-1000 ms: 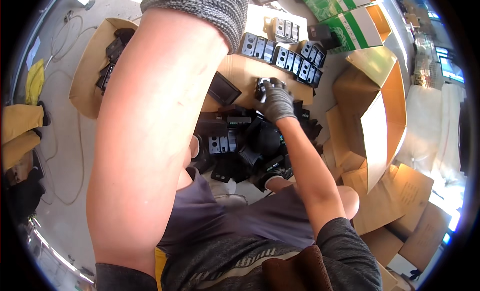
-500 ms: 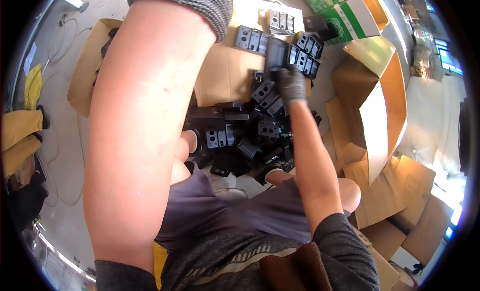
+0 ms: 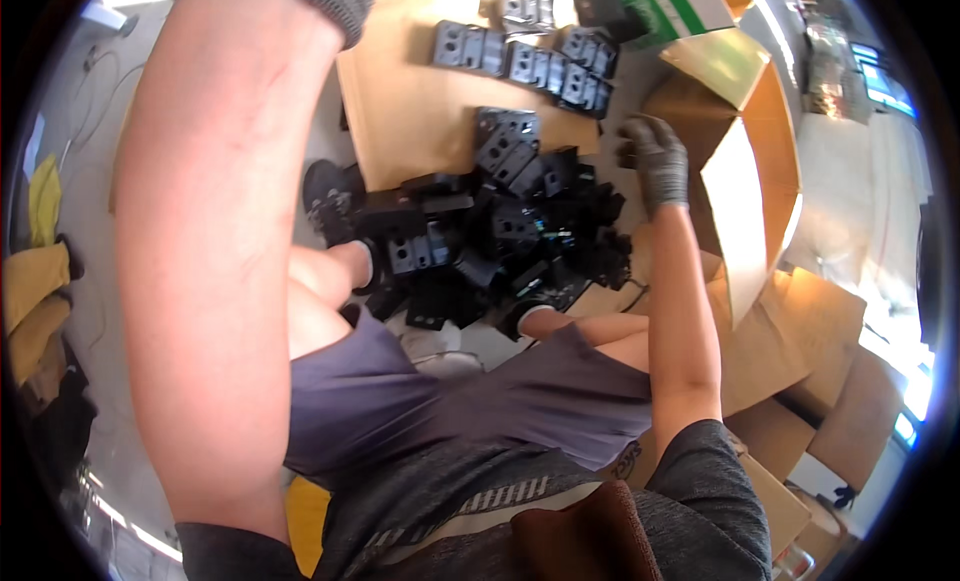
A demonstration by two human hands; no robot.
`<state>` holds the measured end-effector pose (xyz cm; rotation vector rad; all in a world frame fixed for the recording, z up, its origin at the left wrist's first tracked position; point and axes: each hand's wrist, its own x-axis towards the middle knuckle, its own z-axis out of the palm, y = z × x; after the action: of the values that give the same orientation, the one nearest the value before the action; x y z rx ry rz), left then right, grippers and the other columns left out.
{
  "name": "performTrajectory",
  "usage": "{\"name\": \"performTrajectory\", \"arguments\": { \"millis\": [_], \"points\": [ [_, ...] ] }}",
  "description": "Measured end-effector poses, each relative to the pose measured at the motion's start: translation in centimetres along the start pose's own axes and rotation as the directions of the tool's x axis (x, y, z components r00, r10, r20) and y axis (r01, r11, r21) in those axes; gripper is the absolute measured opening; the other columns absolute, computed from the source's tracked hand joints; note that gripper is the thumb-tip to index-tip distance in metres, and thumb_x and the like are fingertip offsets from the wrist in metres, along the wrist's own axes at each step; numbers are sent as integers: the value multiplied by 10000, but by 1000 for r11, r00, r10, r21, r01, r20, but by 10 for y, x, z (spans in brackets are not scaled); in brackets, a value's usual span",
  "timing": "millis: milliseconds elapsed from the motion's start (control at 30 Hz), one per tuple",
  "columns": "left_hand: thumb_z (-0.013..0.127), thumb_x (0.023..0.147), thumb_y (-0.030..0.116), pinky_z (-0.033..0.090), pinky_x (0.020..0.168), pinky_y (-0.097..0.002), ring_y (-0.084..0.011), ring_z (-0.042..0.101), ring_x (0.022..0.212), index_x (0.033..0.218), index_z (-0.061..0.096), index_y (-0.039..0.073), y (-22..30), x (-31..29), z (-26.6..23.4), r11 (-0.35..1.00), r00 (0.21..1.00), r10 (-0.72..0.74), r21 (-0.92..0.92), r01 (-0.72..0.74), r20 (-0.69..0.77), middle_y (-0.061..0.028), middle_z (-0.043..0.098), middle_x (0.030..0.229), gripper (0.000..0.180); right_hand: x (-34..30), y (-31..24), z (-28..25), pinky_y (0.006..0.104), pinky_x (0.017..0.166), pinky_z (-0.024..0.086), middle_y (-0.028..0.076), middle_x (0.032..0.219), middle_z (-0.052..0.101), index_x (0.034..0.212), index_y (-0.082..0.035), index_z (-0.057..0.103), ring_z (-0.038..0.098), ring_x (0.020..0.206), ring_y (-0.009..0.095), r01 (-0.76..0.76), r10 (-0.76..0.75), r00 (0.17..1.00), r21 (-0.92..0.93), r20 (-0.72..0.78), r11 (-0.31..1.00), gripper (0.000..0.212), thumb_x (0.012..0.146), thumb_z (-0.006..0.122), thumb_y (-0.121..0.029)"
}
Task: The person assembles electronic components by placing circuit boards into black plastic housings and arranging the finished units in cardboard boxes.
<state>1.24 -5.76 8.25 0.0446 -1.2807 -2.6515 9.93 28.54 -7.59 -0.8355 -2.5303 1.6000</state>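
Note:
My right hand (image 3: 655, 156), in a grey glove, hovers between the pile and an open cardboard box (image 3: 745, 196); its fingers are loosely bent and apart, with nothing in them. My left forearm (image 3: 205, 231) crosses the left side up to the top edge, where only a grey glove cuff (image 3: 345, 6) shows; the hand is cut off. Black slotted blocks with round holes (image 3: 468, 48) stand grouped on a flat cardboard sheet (image 3: 400, 111). Nearer me, a jumbled pile of black plastic parts (image 3: 510, 221) lies between my feet, several blocks resting on its far edge.
A green and white carton (image 3: 675, 11) stands at the far right beside a dark part (image 3: 612, 16). Flattened cardboard (image 3: 810, 311) lies along the right. Yellow cloth (image 3: 40, 271) and a loose cable (image 3: 90, 91) are at the left. A dark shoe (image 3: 330, 196) is beside the pile.
My right hand has let go of a black part among the blocks and drawn back to the right. A block now fills the gap in the row. The whole view has shifted, my left arm leftward.

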Motion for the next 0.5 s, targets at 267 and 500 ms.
{"name": "performTrajectory", "arguments": {
  "millis": [267,500],
  "points": [
    [552,997,76,637,757,-354,-258,698,886,1178,572,-97,21,-48,-34,998,999,-15,58,12,41,-180,646,1101,251,-85,57,288,641,1151,284,104,1343,633,1399,-136,556,581,1271,313,871,34,440,-436,897,228,739,789,786,-485],
    [551,996,74,637,762,-357,-261,698,890,1186,569,-97,33,-75,-60,995,996,-26,97,18,80,-181,645,1104,256,-67,41,320,648,1110,336,53,1432,598,1504,-179,447,508,1356,342,925,460,290,-370,839,92,996,698,819,-631]
  ]
}}
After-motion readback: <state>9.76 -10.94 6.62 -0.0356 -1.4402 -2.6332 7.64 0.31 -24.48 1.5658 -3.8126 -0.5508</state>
